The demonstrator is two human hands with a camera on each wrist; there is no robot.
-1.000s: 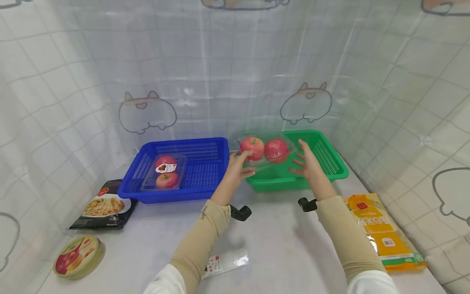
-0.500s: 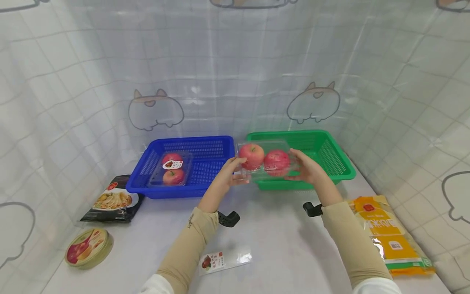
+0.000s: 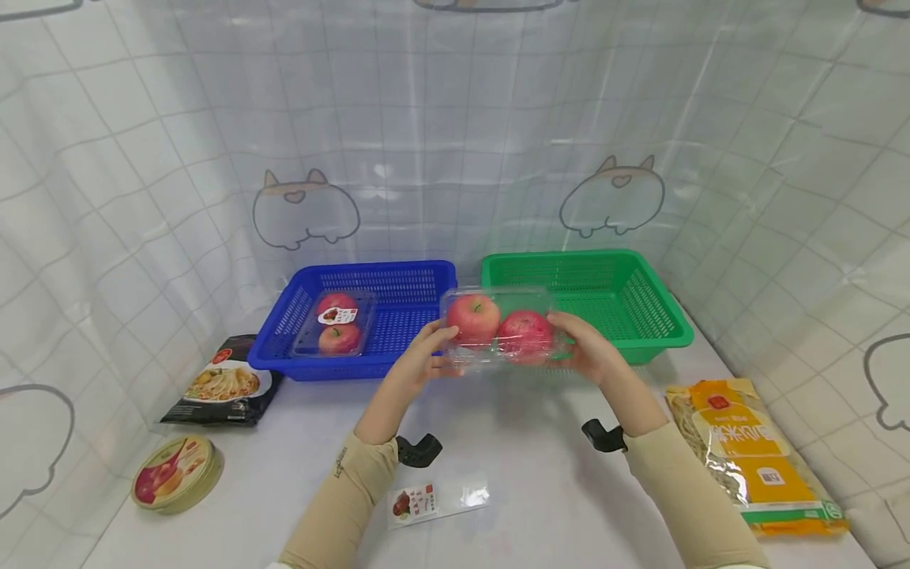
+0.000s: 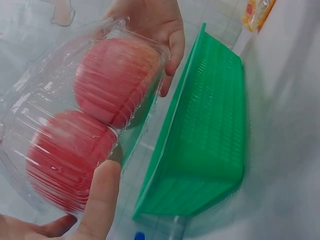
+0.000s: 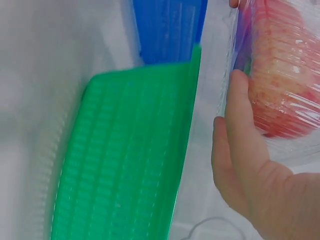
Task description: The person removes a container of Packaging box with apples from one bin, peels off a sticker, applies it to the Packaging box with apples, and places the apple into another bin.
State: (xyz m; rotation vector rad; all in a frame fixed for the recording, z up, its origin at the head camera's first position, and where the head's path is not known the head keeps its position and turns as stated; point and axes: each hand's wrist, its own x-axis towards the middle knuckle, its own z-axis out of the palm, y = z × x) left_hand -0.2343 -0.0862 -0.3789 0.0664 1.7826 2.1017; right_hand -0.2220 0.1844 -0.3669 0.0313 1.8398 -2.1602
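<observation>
Clear apple pack (image 3: 498, 330) now gripped at both ends by left hand (image 3: 419, 365) and right hand (image 3: 586, 352), fingers curled round it. Lifted out of green basket (image 3: 640, 304), drawn nearer, held above table (image 3: 526, 466).

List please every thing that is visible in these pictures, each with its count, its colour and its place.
held apple box: 1, clear with two red apples, between both hands, in front of the baskets
blue basket: 1, blue, back left
second apple box: 1, clear, two red apples, inside the blue basket
green basket: 1, green, back right
noodle pack: 1, yellow, table right
black food pouch: 1, black, table left
round tin: 1, green-gold, front left
label sheet: 1, clear and red, front centre
left hand: grips the box's left end
right hand: grips its right end
</observation>
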